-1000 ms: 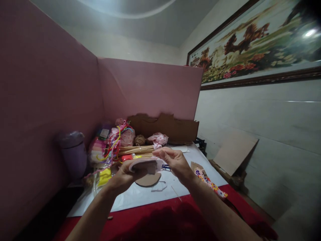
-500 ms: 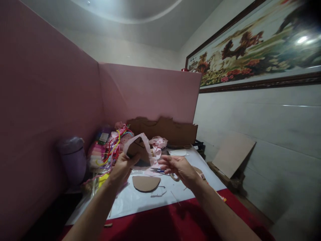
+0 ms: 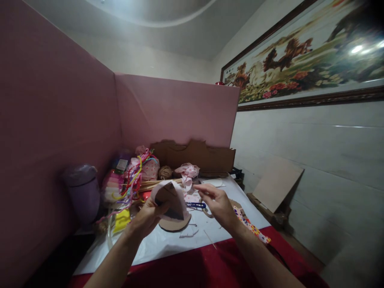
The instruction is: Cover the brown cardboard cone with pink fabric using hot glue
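My left hand [image 3: 150, 214] grips a cardboard piece [image 3: 172, 202] edged with pale pink fabric, the thumb lying across its brown inner face. To the right, my right hand [image 3: 214, 200] is raised, thumb and fingertips pinched together. Whatever sits between those fingertips is too small to make out. A half-round cardboard piece [image 3: 177, 227] lies on the white sheet, partly hidden behind the held piece. Blue-handled thread snips [image 3: 196, 205] rest between the hands. A tan loop-shaped handle [image 3: 207, 213] shows beside my right hand.
Colourful pipe cleaners [image 3: 138, 172], a twine ball [image 3: 165, 173], thin wooden sticks [image 3: 147, 185] and crumpled pink fabric [image 3: 188, 172] lie at the back. A purple bin [image 3: 81, 192] stands left. Patterned fabric [image 3: 255, 230] lies right, near the red cloth [image 3: 186, 264].
My left hand has lowered and tilted the fabric-edged cardboard, which now overlaps the half-round piece. The fabric looks closer around its edge. My right hand has moved slightly, its fingertips still together.
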A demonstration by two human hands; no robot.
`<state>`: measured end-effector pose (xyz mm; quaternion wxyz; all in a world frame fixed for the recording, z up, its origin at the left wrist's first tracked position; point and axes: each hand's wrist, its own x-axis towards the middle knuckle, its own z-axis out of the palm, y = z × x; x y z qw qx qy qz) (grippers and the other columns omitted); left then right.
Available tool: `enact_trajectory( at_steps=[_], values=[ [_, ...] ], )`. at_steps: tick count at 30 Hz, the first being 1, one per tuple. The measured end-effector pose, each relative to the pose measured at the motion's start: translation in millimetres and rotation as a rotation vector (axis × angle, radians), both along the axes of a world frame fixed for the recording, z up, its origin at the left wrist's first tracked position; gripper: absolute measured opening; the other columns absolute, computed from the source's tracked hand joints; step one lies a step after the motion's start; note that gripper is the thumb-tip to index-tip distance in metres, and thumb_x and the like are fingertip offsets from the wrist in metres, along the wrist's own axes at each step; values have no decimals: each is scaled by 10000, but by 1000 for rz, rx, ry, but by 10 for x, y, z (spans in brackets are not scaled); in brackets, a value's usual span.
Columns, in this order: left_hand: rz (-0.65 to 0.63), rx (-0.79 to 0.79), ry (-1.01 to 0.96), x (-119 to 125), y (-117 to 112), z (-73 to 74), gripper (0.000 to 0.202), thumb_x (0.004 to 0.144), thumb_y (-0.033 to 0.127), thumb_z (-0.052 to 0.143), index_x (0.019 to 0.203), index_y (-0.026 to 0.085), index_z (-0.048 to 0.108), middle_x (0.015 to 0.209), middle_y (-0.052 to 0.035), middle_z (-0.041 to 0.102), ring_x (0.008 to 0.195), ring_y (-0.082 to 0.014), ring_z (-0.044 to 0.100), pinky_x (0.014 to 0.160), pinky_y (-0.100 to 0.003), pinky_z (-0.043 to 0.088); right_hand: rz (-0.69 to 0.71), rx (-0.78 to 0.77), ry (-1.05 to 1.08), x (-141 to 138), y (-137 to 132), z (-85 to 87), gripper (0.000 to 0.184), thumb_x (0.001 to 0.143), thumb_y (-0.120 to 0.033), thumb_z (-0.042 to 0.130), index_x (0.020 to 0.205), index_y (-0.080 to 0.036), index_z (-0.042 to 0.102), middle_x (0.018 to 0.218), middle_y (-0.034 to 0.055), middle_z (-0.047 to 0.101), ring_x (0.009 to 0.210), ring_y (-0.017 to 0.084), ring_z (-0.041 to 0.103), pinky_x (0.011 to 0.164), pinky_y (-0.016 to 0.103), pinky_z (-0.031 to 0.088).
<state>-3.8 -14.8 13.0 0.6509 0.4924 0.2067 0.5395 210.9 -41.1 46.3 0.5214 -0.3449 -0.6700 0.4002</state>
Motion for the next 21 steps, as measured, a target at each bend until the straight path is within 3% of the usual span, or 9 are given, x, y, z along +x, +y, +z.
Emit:
enact_trajectory(
  at_steps=[1, 3, 5, 7, 12, 17, 21],
  values=[
    [-20, 34, 39, 7, -23, 3, 236, 620, 225, 776, 829, 139, 708, 762, -73, 716, 726, -220, 658, 723, -336, 503, -25, 1, 39, -75, 142, -26, 320, 786, -472, 584, 822, -204, 755, 760, 60, 710, 772, 208, 628, 755, 342, 477],
    [-59, 116, 151, 12, -61, 9, 206, 635, 229, 764, 810, 130, 719, 757, -84, 714, 760, -232, 653, 743, -332, 493, 99, -94, 16, -236, 315, -84, 325, 742, -474, 632, 737, -173, 753, 683, 40, 689, 664, 179, 605, 704, 326, 472],
    [-103, 182, 263, 5, -78, 4, 199, 641, 228, 757, 812, 129, 733, 740, -85, 713, 772, -236, 647, 732, -309, 487, 270, -158, 28, -366, 338, -116, 336, 704, -486, 666, 726, -162, 751, 649, 31, 672, 625, 166, 591, 669, 314, 469],
    [-136, 197, 320, -9, -74, -14, 232, 644, 229, 752, 859, 144, 739, 755, -80, 715, 784, -234, 643, 720, -292, 481, 364, -102, 65, -434, 276, -106, 341, 724, -490, 650, 786, -171, 755, 746, 48, 688, 729, 184, 608, 748, 332, 461],
    [-106, 172, 295, -19, -43, -57, 276, 687, 223, 716, 960, 181, 722, 829, -68, 715, 809, -208, 631, 774, -288, 462, 319, 16, 158, -412, 213, -85, 360, 762, -533, 595, 838, -218, 752, 879, 67, 694, 896, 214, 598, 894, 374, 411],
    [-126, 124, 250, 29, -45, -64, 191, 682, 279, 721, 818, 145, 730, 744, -77, 704, 699, -201, 621, 705, -302, 471, 312, -106, 257, -436, 350, -332, 392, 760, -550, 588, 798, -186, 729, 738, 53, 674, 802, 211, 600, 804, 351, 449],
    [-89, 56, 225, 48, -32, -76, 227, 655, 253, 746, 864, 168, 720, 752, -53, 699, 694, -184, 611, 695, -286, 463, 372, -201, 363, -487, 391, -511, 363, 759, -530, 599, 873, -199, 694, 689, 33, 648, 733, 202, 597, 690, 309, 463]
  ],
)
